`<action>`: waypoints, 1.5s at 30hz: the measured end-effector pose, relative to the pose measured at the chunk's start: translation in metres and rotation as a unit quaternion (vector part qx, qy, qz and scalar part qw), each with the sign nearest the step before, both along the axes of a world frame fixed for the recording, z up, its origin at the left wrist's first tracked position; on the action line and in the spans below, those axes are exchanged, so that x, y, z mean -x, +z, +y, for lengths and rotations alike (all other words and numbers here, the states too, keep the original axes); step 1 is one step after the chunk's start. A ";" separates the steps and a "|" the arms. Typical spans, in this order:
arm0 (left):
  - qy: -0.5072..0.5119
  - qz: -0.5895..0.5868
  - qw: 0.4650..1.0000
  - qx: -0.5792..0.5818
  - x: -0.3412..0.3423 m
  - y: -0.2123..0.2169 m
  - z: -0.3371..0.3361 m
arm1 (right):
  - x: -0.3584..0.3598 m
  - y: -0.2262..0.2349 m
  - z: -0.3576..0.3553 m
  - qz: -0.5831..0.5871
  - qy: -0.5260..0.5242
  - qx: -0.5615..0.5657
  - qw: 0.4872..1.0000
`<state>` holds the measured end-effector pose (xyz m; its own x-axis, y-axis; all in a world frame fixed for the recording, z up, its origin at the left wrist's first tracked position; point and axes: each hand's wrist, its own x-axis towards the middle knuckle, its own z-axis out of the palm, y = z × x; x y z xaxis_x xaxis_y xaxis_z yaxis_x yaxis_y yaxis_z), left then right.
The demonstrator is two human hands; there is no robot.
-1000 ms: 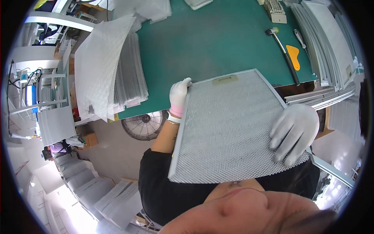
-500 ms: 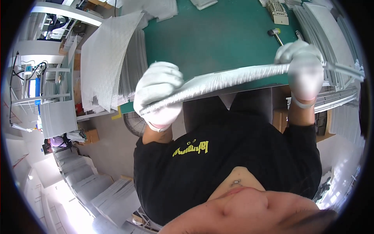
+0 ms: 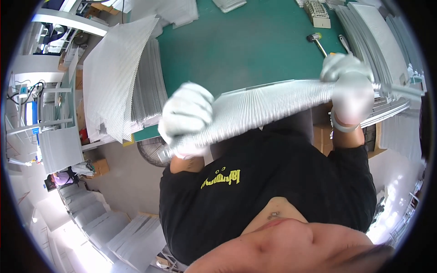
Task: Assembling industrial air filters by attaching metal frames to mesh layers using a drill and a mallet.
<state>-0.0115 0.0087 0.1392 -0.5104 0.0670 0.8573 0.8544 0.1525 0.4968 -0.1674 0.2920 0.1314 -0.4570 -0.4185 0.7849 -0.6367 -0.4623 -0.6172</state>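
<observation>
Green surface: fills the upper middle of the view. Stacks of mesh panels overhang its left edge; more panels lie along its right edge. A hammer and a small grey block sit toward the far right corner.

Mesh filter: a second ago it was held flat, broad face up, in front of the chest. Half a second ago it had been tipped on edge. Now it is seen nearly edge-on, a thin pleated band running from lower left to upper right above the near edge of the surface, slightly flatter and more spread than half a second ago. Judgement: the panel is being turned over in the air, likely to bring up the other face; the turn looks partway done.

Left hand: white glove, fingers curled closed over the top of the filter's left end, the end passing under them. Motion blur here.

Right hand: white glove, fingers closed around the filter's right end, which runs on a little past the hand toward the right-edge panels. The filter touches nothing but the two gloves.
</observation>
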 end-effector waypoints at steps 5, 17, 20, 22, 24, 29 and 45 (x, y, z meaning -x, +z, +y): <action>-0.457 -0.162 0.872 0.063 0.012 -0.049 -0.010 | 0.009 -0.011 0.016 0.204 0.304 0.018 0.931; -0.197 -0.391 0.778 0.451 0.093 -0.117 0.031 | -0.061 -0.030 0.068 0.095 0.130 -0.086 0.983; -0.222 -0.418 0.762 0.442 0.099 -0.110 0.029 | -0.064 -0.033 0.071 0.088 0.121 -0.080 0.985; -0.223 -0.413 0.769 0.434 0.097 -0.113 0.029 | -0.063 -0.033 0.074 0.090 0.143 -0.094 0.981; -0.218 -0.411 0.775 0.427 0.094 -0.121 0.027 | -0.060 -0.038 0.072 0.093 0.169 -0.103 0.976; -0.202 -0.393 0.795 0.415 0.101 -0.138 0.033 | -0.065 -0.047 0.068 0.101 0.138 -0.022 0.985; -0.019 -0.433 0.792 0.429 0.084 -0.088 -0.004 | -0.049 -0.023 0.056 0.099 0.118 -0.080 0.985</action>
<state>-0.0958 0.0045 0.0516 -0.8659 0.4654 -0.1834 0.2614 0.7336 0.6273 -0.1189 0.3484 0.1084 -0.1774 -0.6206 0.7638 -0.6381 -0.5184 -0.5694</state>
